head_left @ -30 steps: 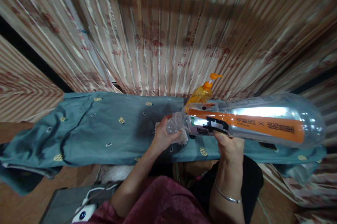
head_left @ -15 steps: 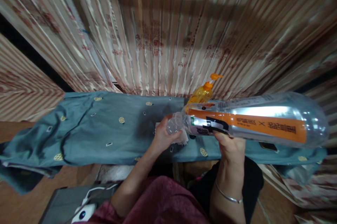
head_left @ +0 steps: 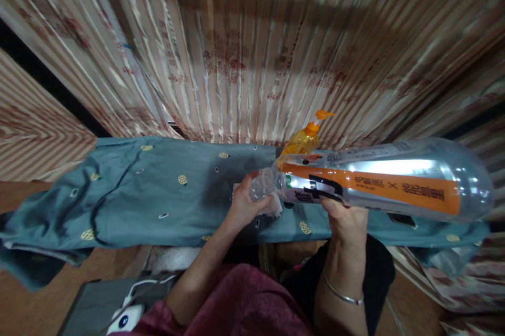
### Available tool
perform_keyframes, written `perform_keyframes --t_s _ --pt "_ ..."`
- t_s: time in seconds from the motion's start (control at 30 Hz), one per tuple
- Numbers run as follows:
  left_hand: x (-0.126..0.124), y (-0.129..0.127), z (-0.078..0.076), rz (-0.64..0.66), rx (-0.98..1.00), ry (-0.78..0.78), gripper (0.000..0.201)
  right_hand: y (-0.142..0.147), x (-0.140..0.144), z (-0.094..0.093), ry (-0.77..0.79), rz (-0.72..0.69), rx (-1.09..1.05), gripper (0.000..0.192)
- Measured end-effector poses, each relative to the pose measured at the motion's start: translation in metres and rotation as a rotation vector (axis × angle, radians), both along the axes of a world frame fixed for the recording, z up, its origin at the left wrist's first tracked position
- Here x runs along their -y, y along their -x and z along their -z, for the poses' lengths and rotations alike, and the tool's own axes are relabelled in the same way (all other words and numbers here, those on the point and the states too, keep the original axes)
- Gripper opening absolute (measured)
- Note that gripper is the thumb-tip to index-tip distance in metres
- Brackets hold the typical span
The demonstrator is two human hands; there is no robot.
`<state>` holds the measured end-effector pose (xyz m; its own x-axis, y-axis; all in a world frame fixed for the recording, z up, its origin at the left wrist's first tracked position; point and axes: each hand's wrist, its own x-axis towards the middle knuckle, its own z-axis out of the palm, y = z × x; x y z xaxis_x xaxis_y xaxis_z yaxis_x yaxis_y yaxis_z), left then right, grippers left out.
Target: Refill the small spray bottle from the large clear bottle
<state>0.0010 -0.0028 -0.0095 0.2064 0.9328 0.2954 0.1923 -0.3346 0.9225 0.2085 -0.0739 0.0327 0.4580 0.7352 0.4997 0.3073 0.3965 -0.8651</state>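
Observation:
My right hand [head_left: 345, 215] is wrapped round a large clear plastic bottle [head_left: 394, 183] with an orange and silver label. The bottle is tipped on its side, its neck pointing left and its base to the right. Round a small clear cup [head_left: 261, 187], the fingers of my left hand [head_left: 245, 204] are closed. The bottle's mouth meets the cup's rim; whether liquid flows between them I cannot tell. Beneath the cup lies a white tissue [head_left: 273, 206], partly covered. An orange pump bottle [head_left: 300, 141] with yellow contents stands behind the large bottle, which hides its lower part.
A teal cloth [head_left: 130, 194] with pineapple prints covers the narrow table. Pleated curtains [head_left: 236, 52] hang right behind it. A dark phone-like object [head_left: 401, 219] lies at the right, under the large bottle. A white device with a cable [head_left: 126, 319] rests at the lower left.

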Motion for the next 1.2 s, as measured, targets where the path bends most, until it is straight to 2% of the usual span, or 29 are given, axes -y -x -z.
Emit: perform_keyframes --t_s 0.4,0.6,1.0,1.2 --pt "0.0002 -0.0008 0.0 -0.007 -0.005 0.015 0.058 -0.0016 -0.0007 -0.002 0.012 0.008 -0.003 0.044" --pt "-0.0001 -0.0004 0.0004 0.002 0.007 -0.009 0.056 0.0014 -0.0008 -0.007 0.01 0.007 0.005 0.044" --pt "0.0001 -0.0004 0.0001 0.002 0.009 0.006 0.056 -0.0002 -0.0009 -0.0067 0.005 -0.008 0.004 0.04" --pt "0.0001 -0.0003 0.0003 0.009 0.005 0.009 0.057 -0.0035 -0.0017 -0.0047 0.009 0.0 0.003 0.045"
